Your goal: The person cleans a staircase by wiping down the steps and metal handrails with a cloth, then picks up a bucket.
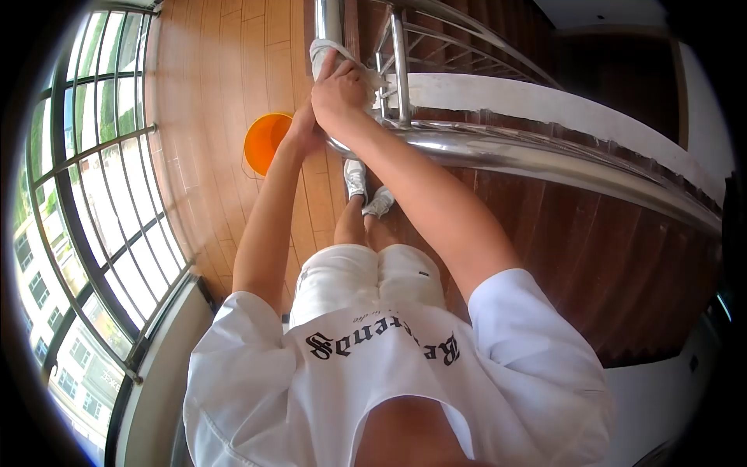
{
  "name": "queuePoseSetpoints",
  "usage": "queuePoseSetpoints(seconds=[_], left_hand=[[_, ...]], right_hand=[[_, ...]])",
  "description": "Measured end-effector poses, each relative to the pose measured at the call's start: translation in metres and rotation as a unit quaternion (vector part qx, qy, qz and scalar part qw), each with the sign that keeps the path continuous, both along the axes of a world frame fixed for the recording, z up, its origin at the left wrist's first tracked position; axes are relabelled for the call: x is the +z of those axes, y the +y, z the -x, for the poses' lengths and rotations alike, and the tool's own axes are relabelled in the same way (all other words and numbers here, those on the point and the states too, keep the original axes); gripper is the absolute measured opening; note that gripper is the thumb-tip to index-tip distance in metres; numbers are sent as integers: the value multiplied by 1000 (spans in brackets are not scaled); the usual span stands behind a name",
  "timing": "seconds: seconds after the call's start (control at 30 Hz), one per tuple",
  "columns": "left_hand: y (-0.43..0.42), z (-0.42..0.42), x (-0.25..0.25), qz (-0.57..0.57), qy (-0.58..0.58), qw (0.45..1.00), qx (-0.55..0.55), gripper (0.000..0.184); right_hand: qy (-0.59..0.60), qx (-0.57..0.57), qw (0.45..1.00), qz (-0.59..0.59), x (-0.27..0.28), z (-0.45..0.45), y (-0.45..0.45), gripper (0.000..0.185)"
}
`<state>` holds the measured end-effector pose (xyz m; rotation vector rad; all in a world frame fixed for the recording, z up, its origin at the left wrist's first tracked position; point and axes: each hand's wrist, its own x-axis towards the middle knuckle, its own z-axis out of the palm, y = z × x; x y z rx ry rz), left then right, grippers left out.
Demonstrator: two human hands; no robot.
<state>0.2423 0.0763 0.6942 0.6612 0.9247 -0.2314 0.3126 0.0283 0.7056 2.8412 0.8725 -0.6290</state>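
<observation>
A pale grey-white cloth is wrapped against the upright steel handrail at the top middle. My right hand presses over this cloth, its fingers bent around it and the rail. Just below and to the left, my left hand is against the rail near its bend. The right wrist and the rail cover most of the left fingers, so their grip is hidden.
An orange bucket stands on the wooden floor at the left. Barred windows line the far left. Brown stairs and more steel railing run to the right, beside a white ledge. My shoes are below the handrail.
</observation>
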Motion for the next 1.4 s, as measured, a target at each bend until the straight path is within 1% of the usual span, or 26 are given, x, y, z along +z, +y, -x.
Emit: queuePoseSetpoints(seconds=[0.03,0.07,0.1,0.13,0.17,0.23,0.3,0.33,0.37,0.43,0.47,0.5,0.57,0.6,0.63,0.7,0.73,0.8,0.9,0.93,1.07,1.17,1.23,1.3,1.37,1.4], left_hand=[[-14,24,-14,6,8,1000,-2,55],[-23,42,-41,-21,-95,995,14,55],[-37,48,-22,-12,-135,989,57,54],[-51,55,-3,0,-177,979,97,53],[-72,68,6,5,-173,980,97,53],[-106,89,12,7,-125,987,101,53],[-141,101,15,11,-75,991,108,53],[-158,101,16,1,-97,990,104,53],[-175,94,13,71,-105,979,157,43],[-194,87,-12,96,-164,976,108,33],[-201,70,20,49,-100,991,74,24],[-211,65,16,-29,-94,995,5,26],[-236,51,41,-134,-110,985,0,34],[-238,49,49,-149,-100,982,-50,43],[-243,45,61,-174,-136,974,-49,48],[-248,43,80,-235,-142,959,-66,48],[-250,48,75,-238,-141,959,-62,48],[-242,51,64,-130,-146,980,-30,45],[-219,63,61,-92,-104,990,31,43],[-211,69,53,-76,-131,987,56,42],[-186,81,55,-113,-101,988,24,42],[-167,83,46,-94,-123,987,30,62],[-152,84,45,-64,-105,992,-5,63],[-137,89,35,-65,-108,992,-23,55],[-110,95,10,60,-141,987,-51,45],[-101,96,17,57,-121,990,-38,36]], right_hand=[[-27,90,992,88,12,13,-11,87],[-32,88,994,61,19,25,-22,82],[-37,88,995,34,24,38,-33,77],[-34,117,991,59,28,51,-45,72],[-30,116,991,64,36,63,-62,72],[-99,255,961,43,50,72,-97,69],[-193,263,945,-34,41,78,-131,63],[-186,269,943,-56,52,70,-149,62],[-179,274,941,-79,64,59,-170,61],[-154,260,947,-111,96,31,-208,61],[-201,272,934,-119,105,20,-230,60],[-207,273,932,-116,116,9,-250,60],[-192,234,945,-121,149,-9,-286,65],[-208,235,943,-109,158,-17,-303,68],[-217,231,945,-78,168,-22,-315,71],[-233,211,944,-94,172,-27,-333,73],[-233,215,943,-98,169,-22,-333,73],[-268,179,943,-84,158,-14,-326,70],[-265,161,945,-106,144,-3,-315,69],[-268,157,944,-110,141,2,-310,68],[-279,137,941,-133,126,17,-291,74],[-288,120,942,-125,119,23,-282,74],[-297,104,940,-129,116,27,-270,74],[-269,128,947,-121,110,37,-253,64],[-288,123,939,-140,89,48,-217,62],[-262,124,945,-152,77,56,-198,60]])
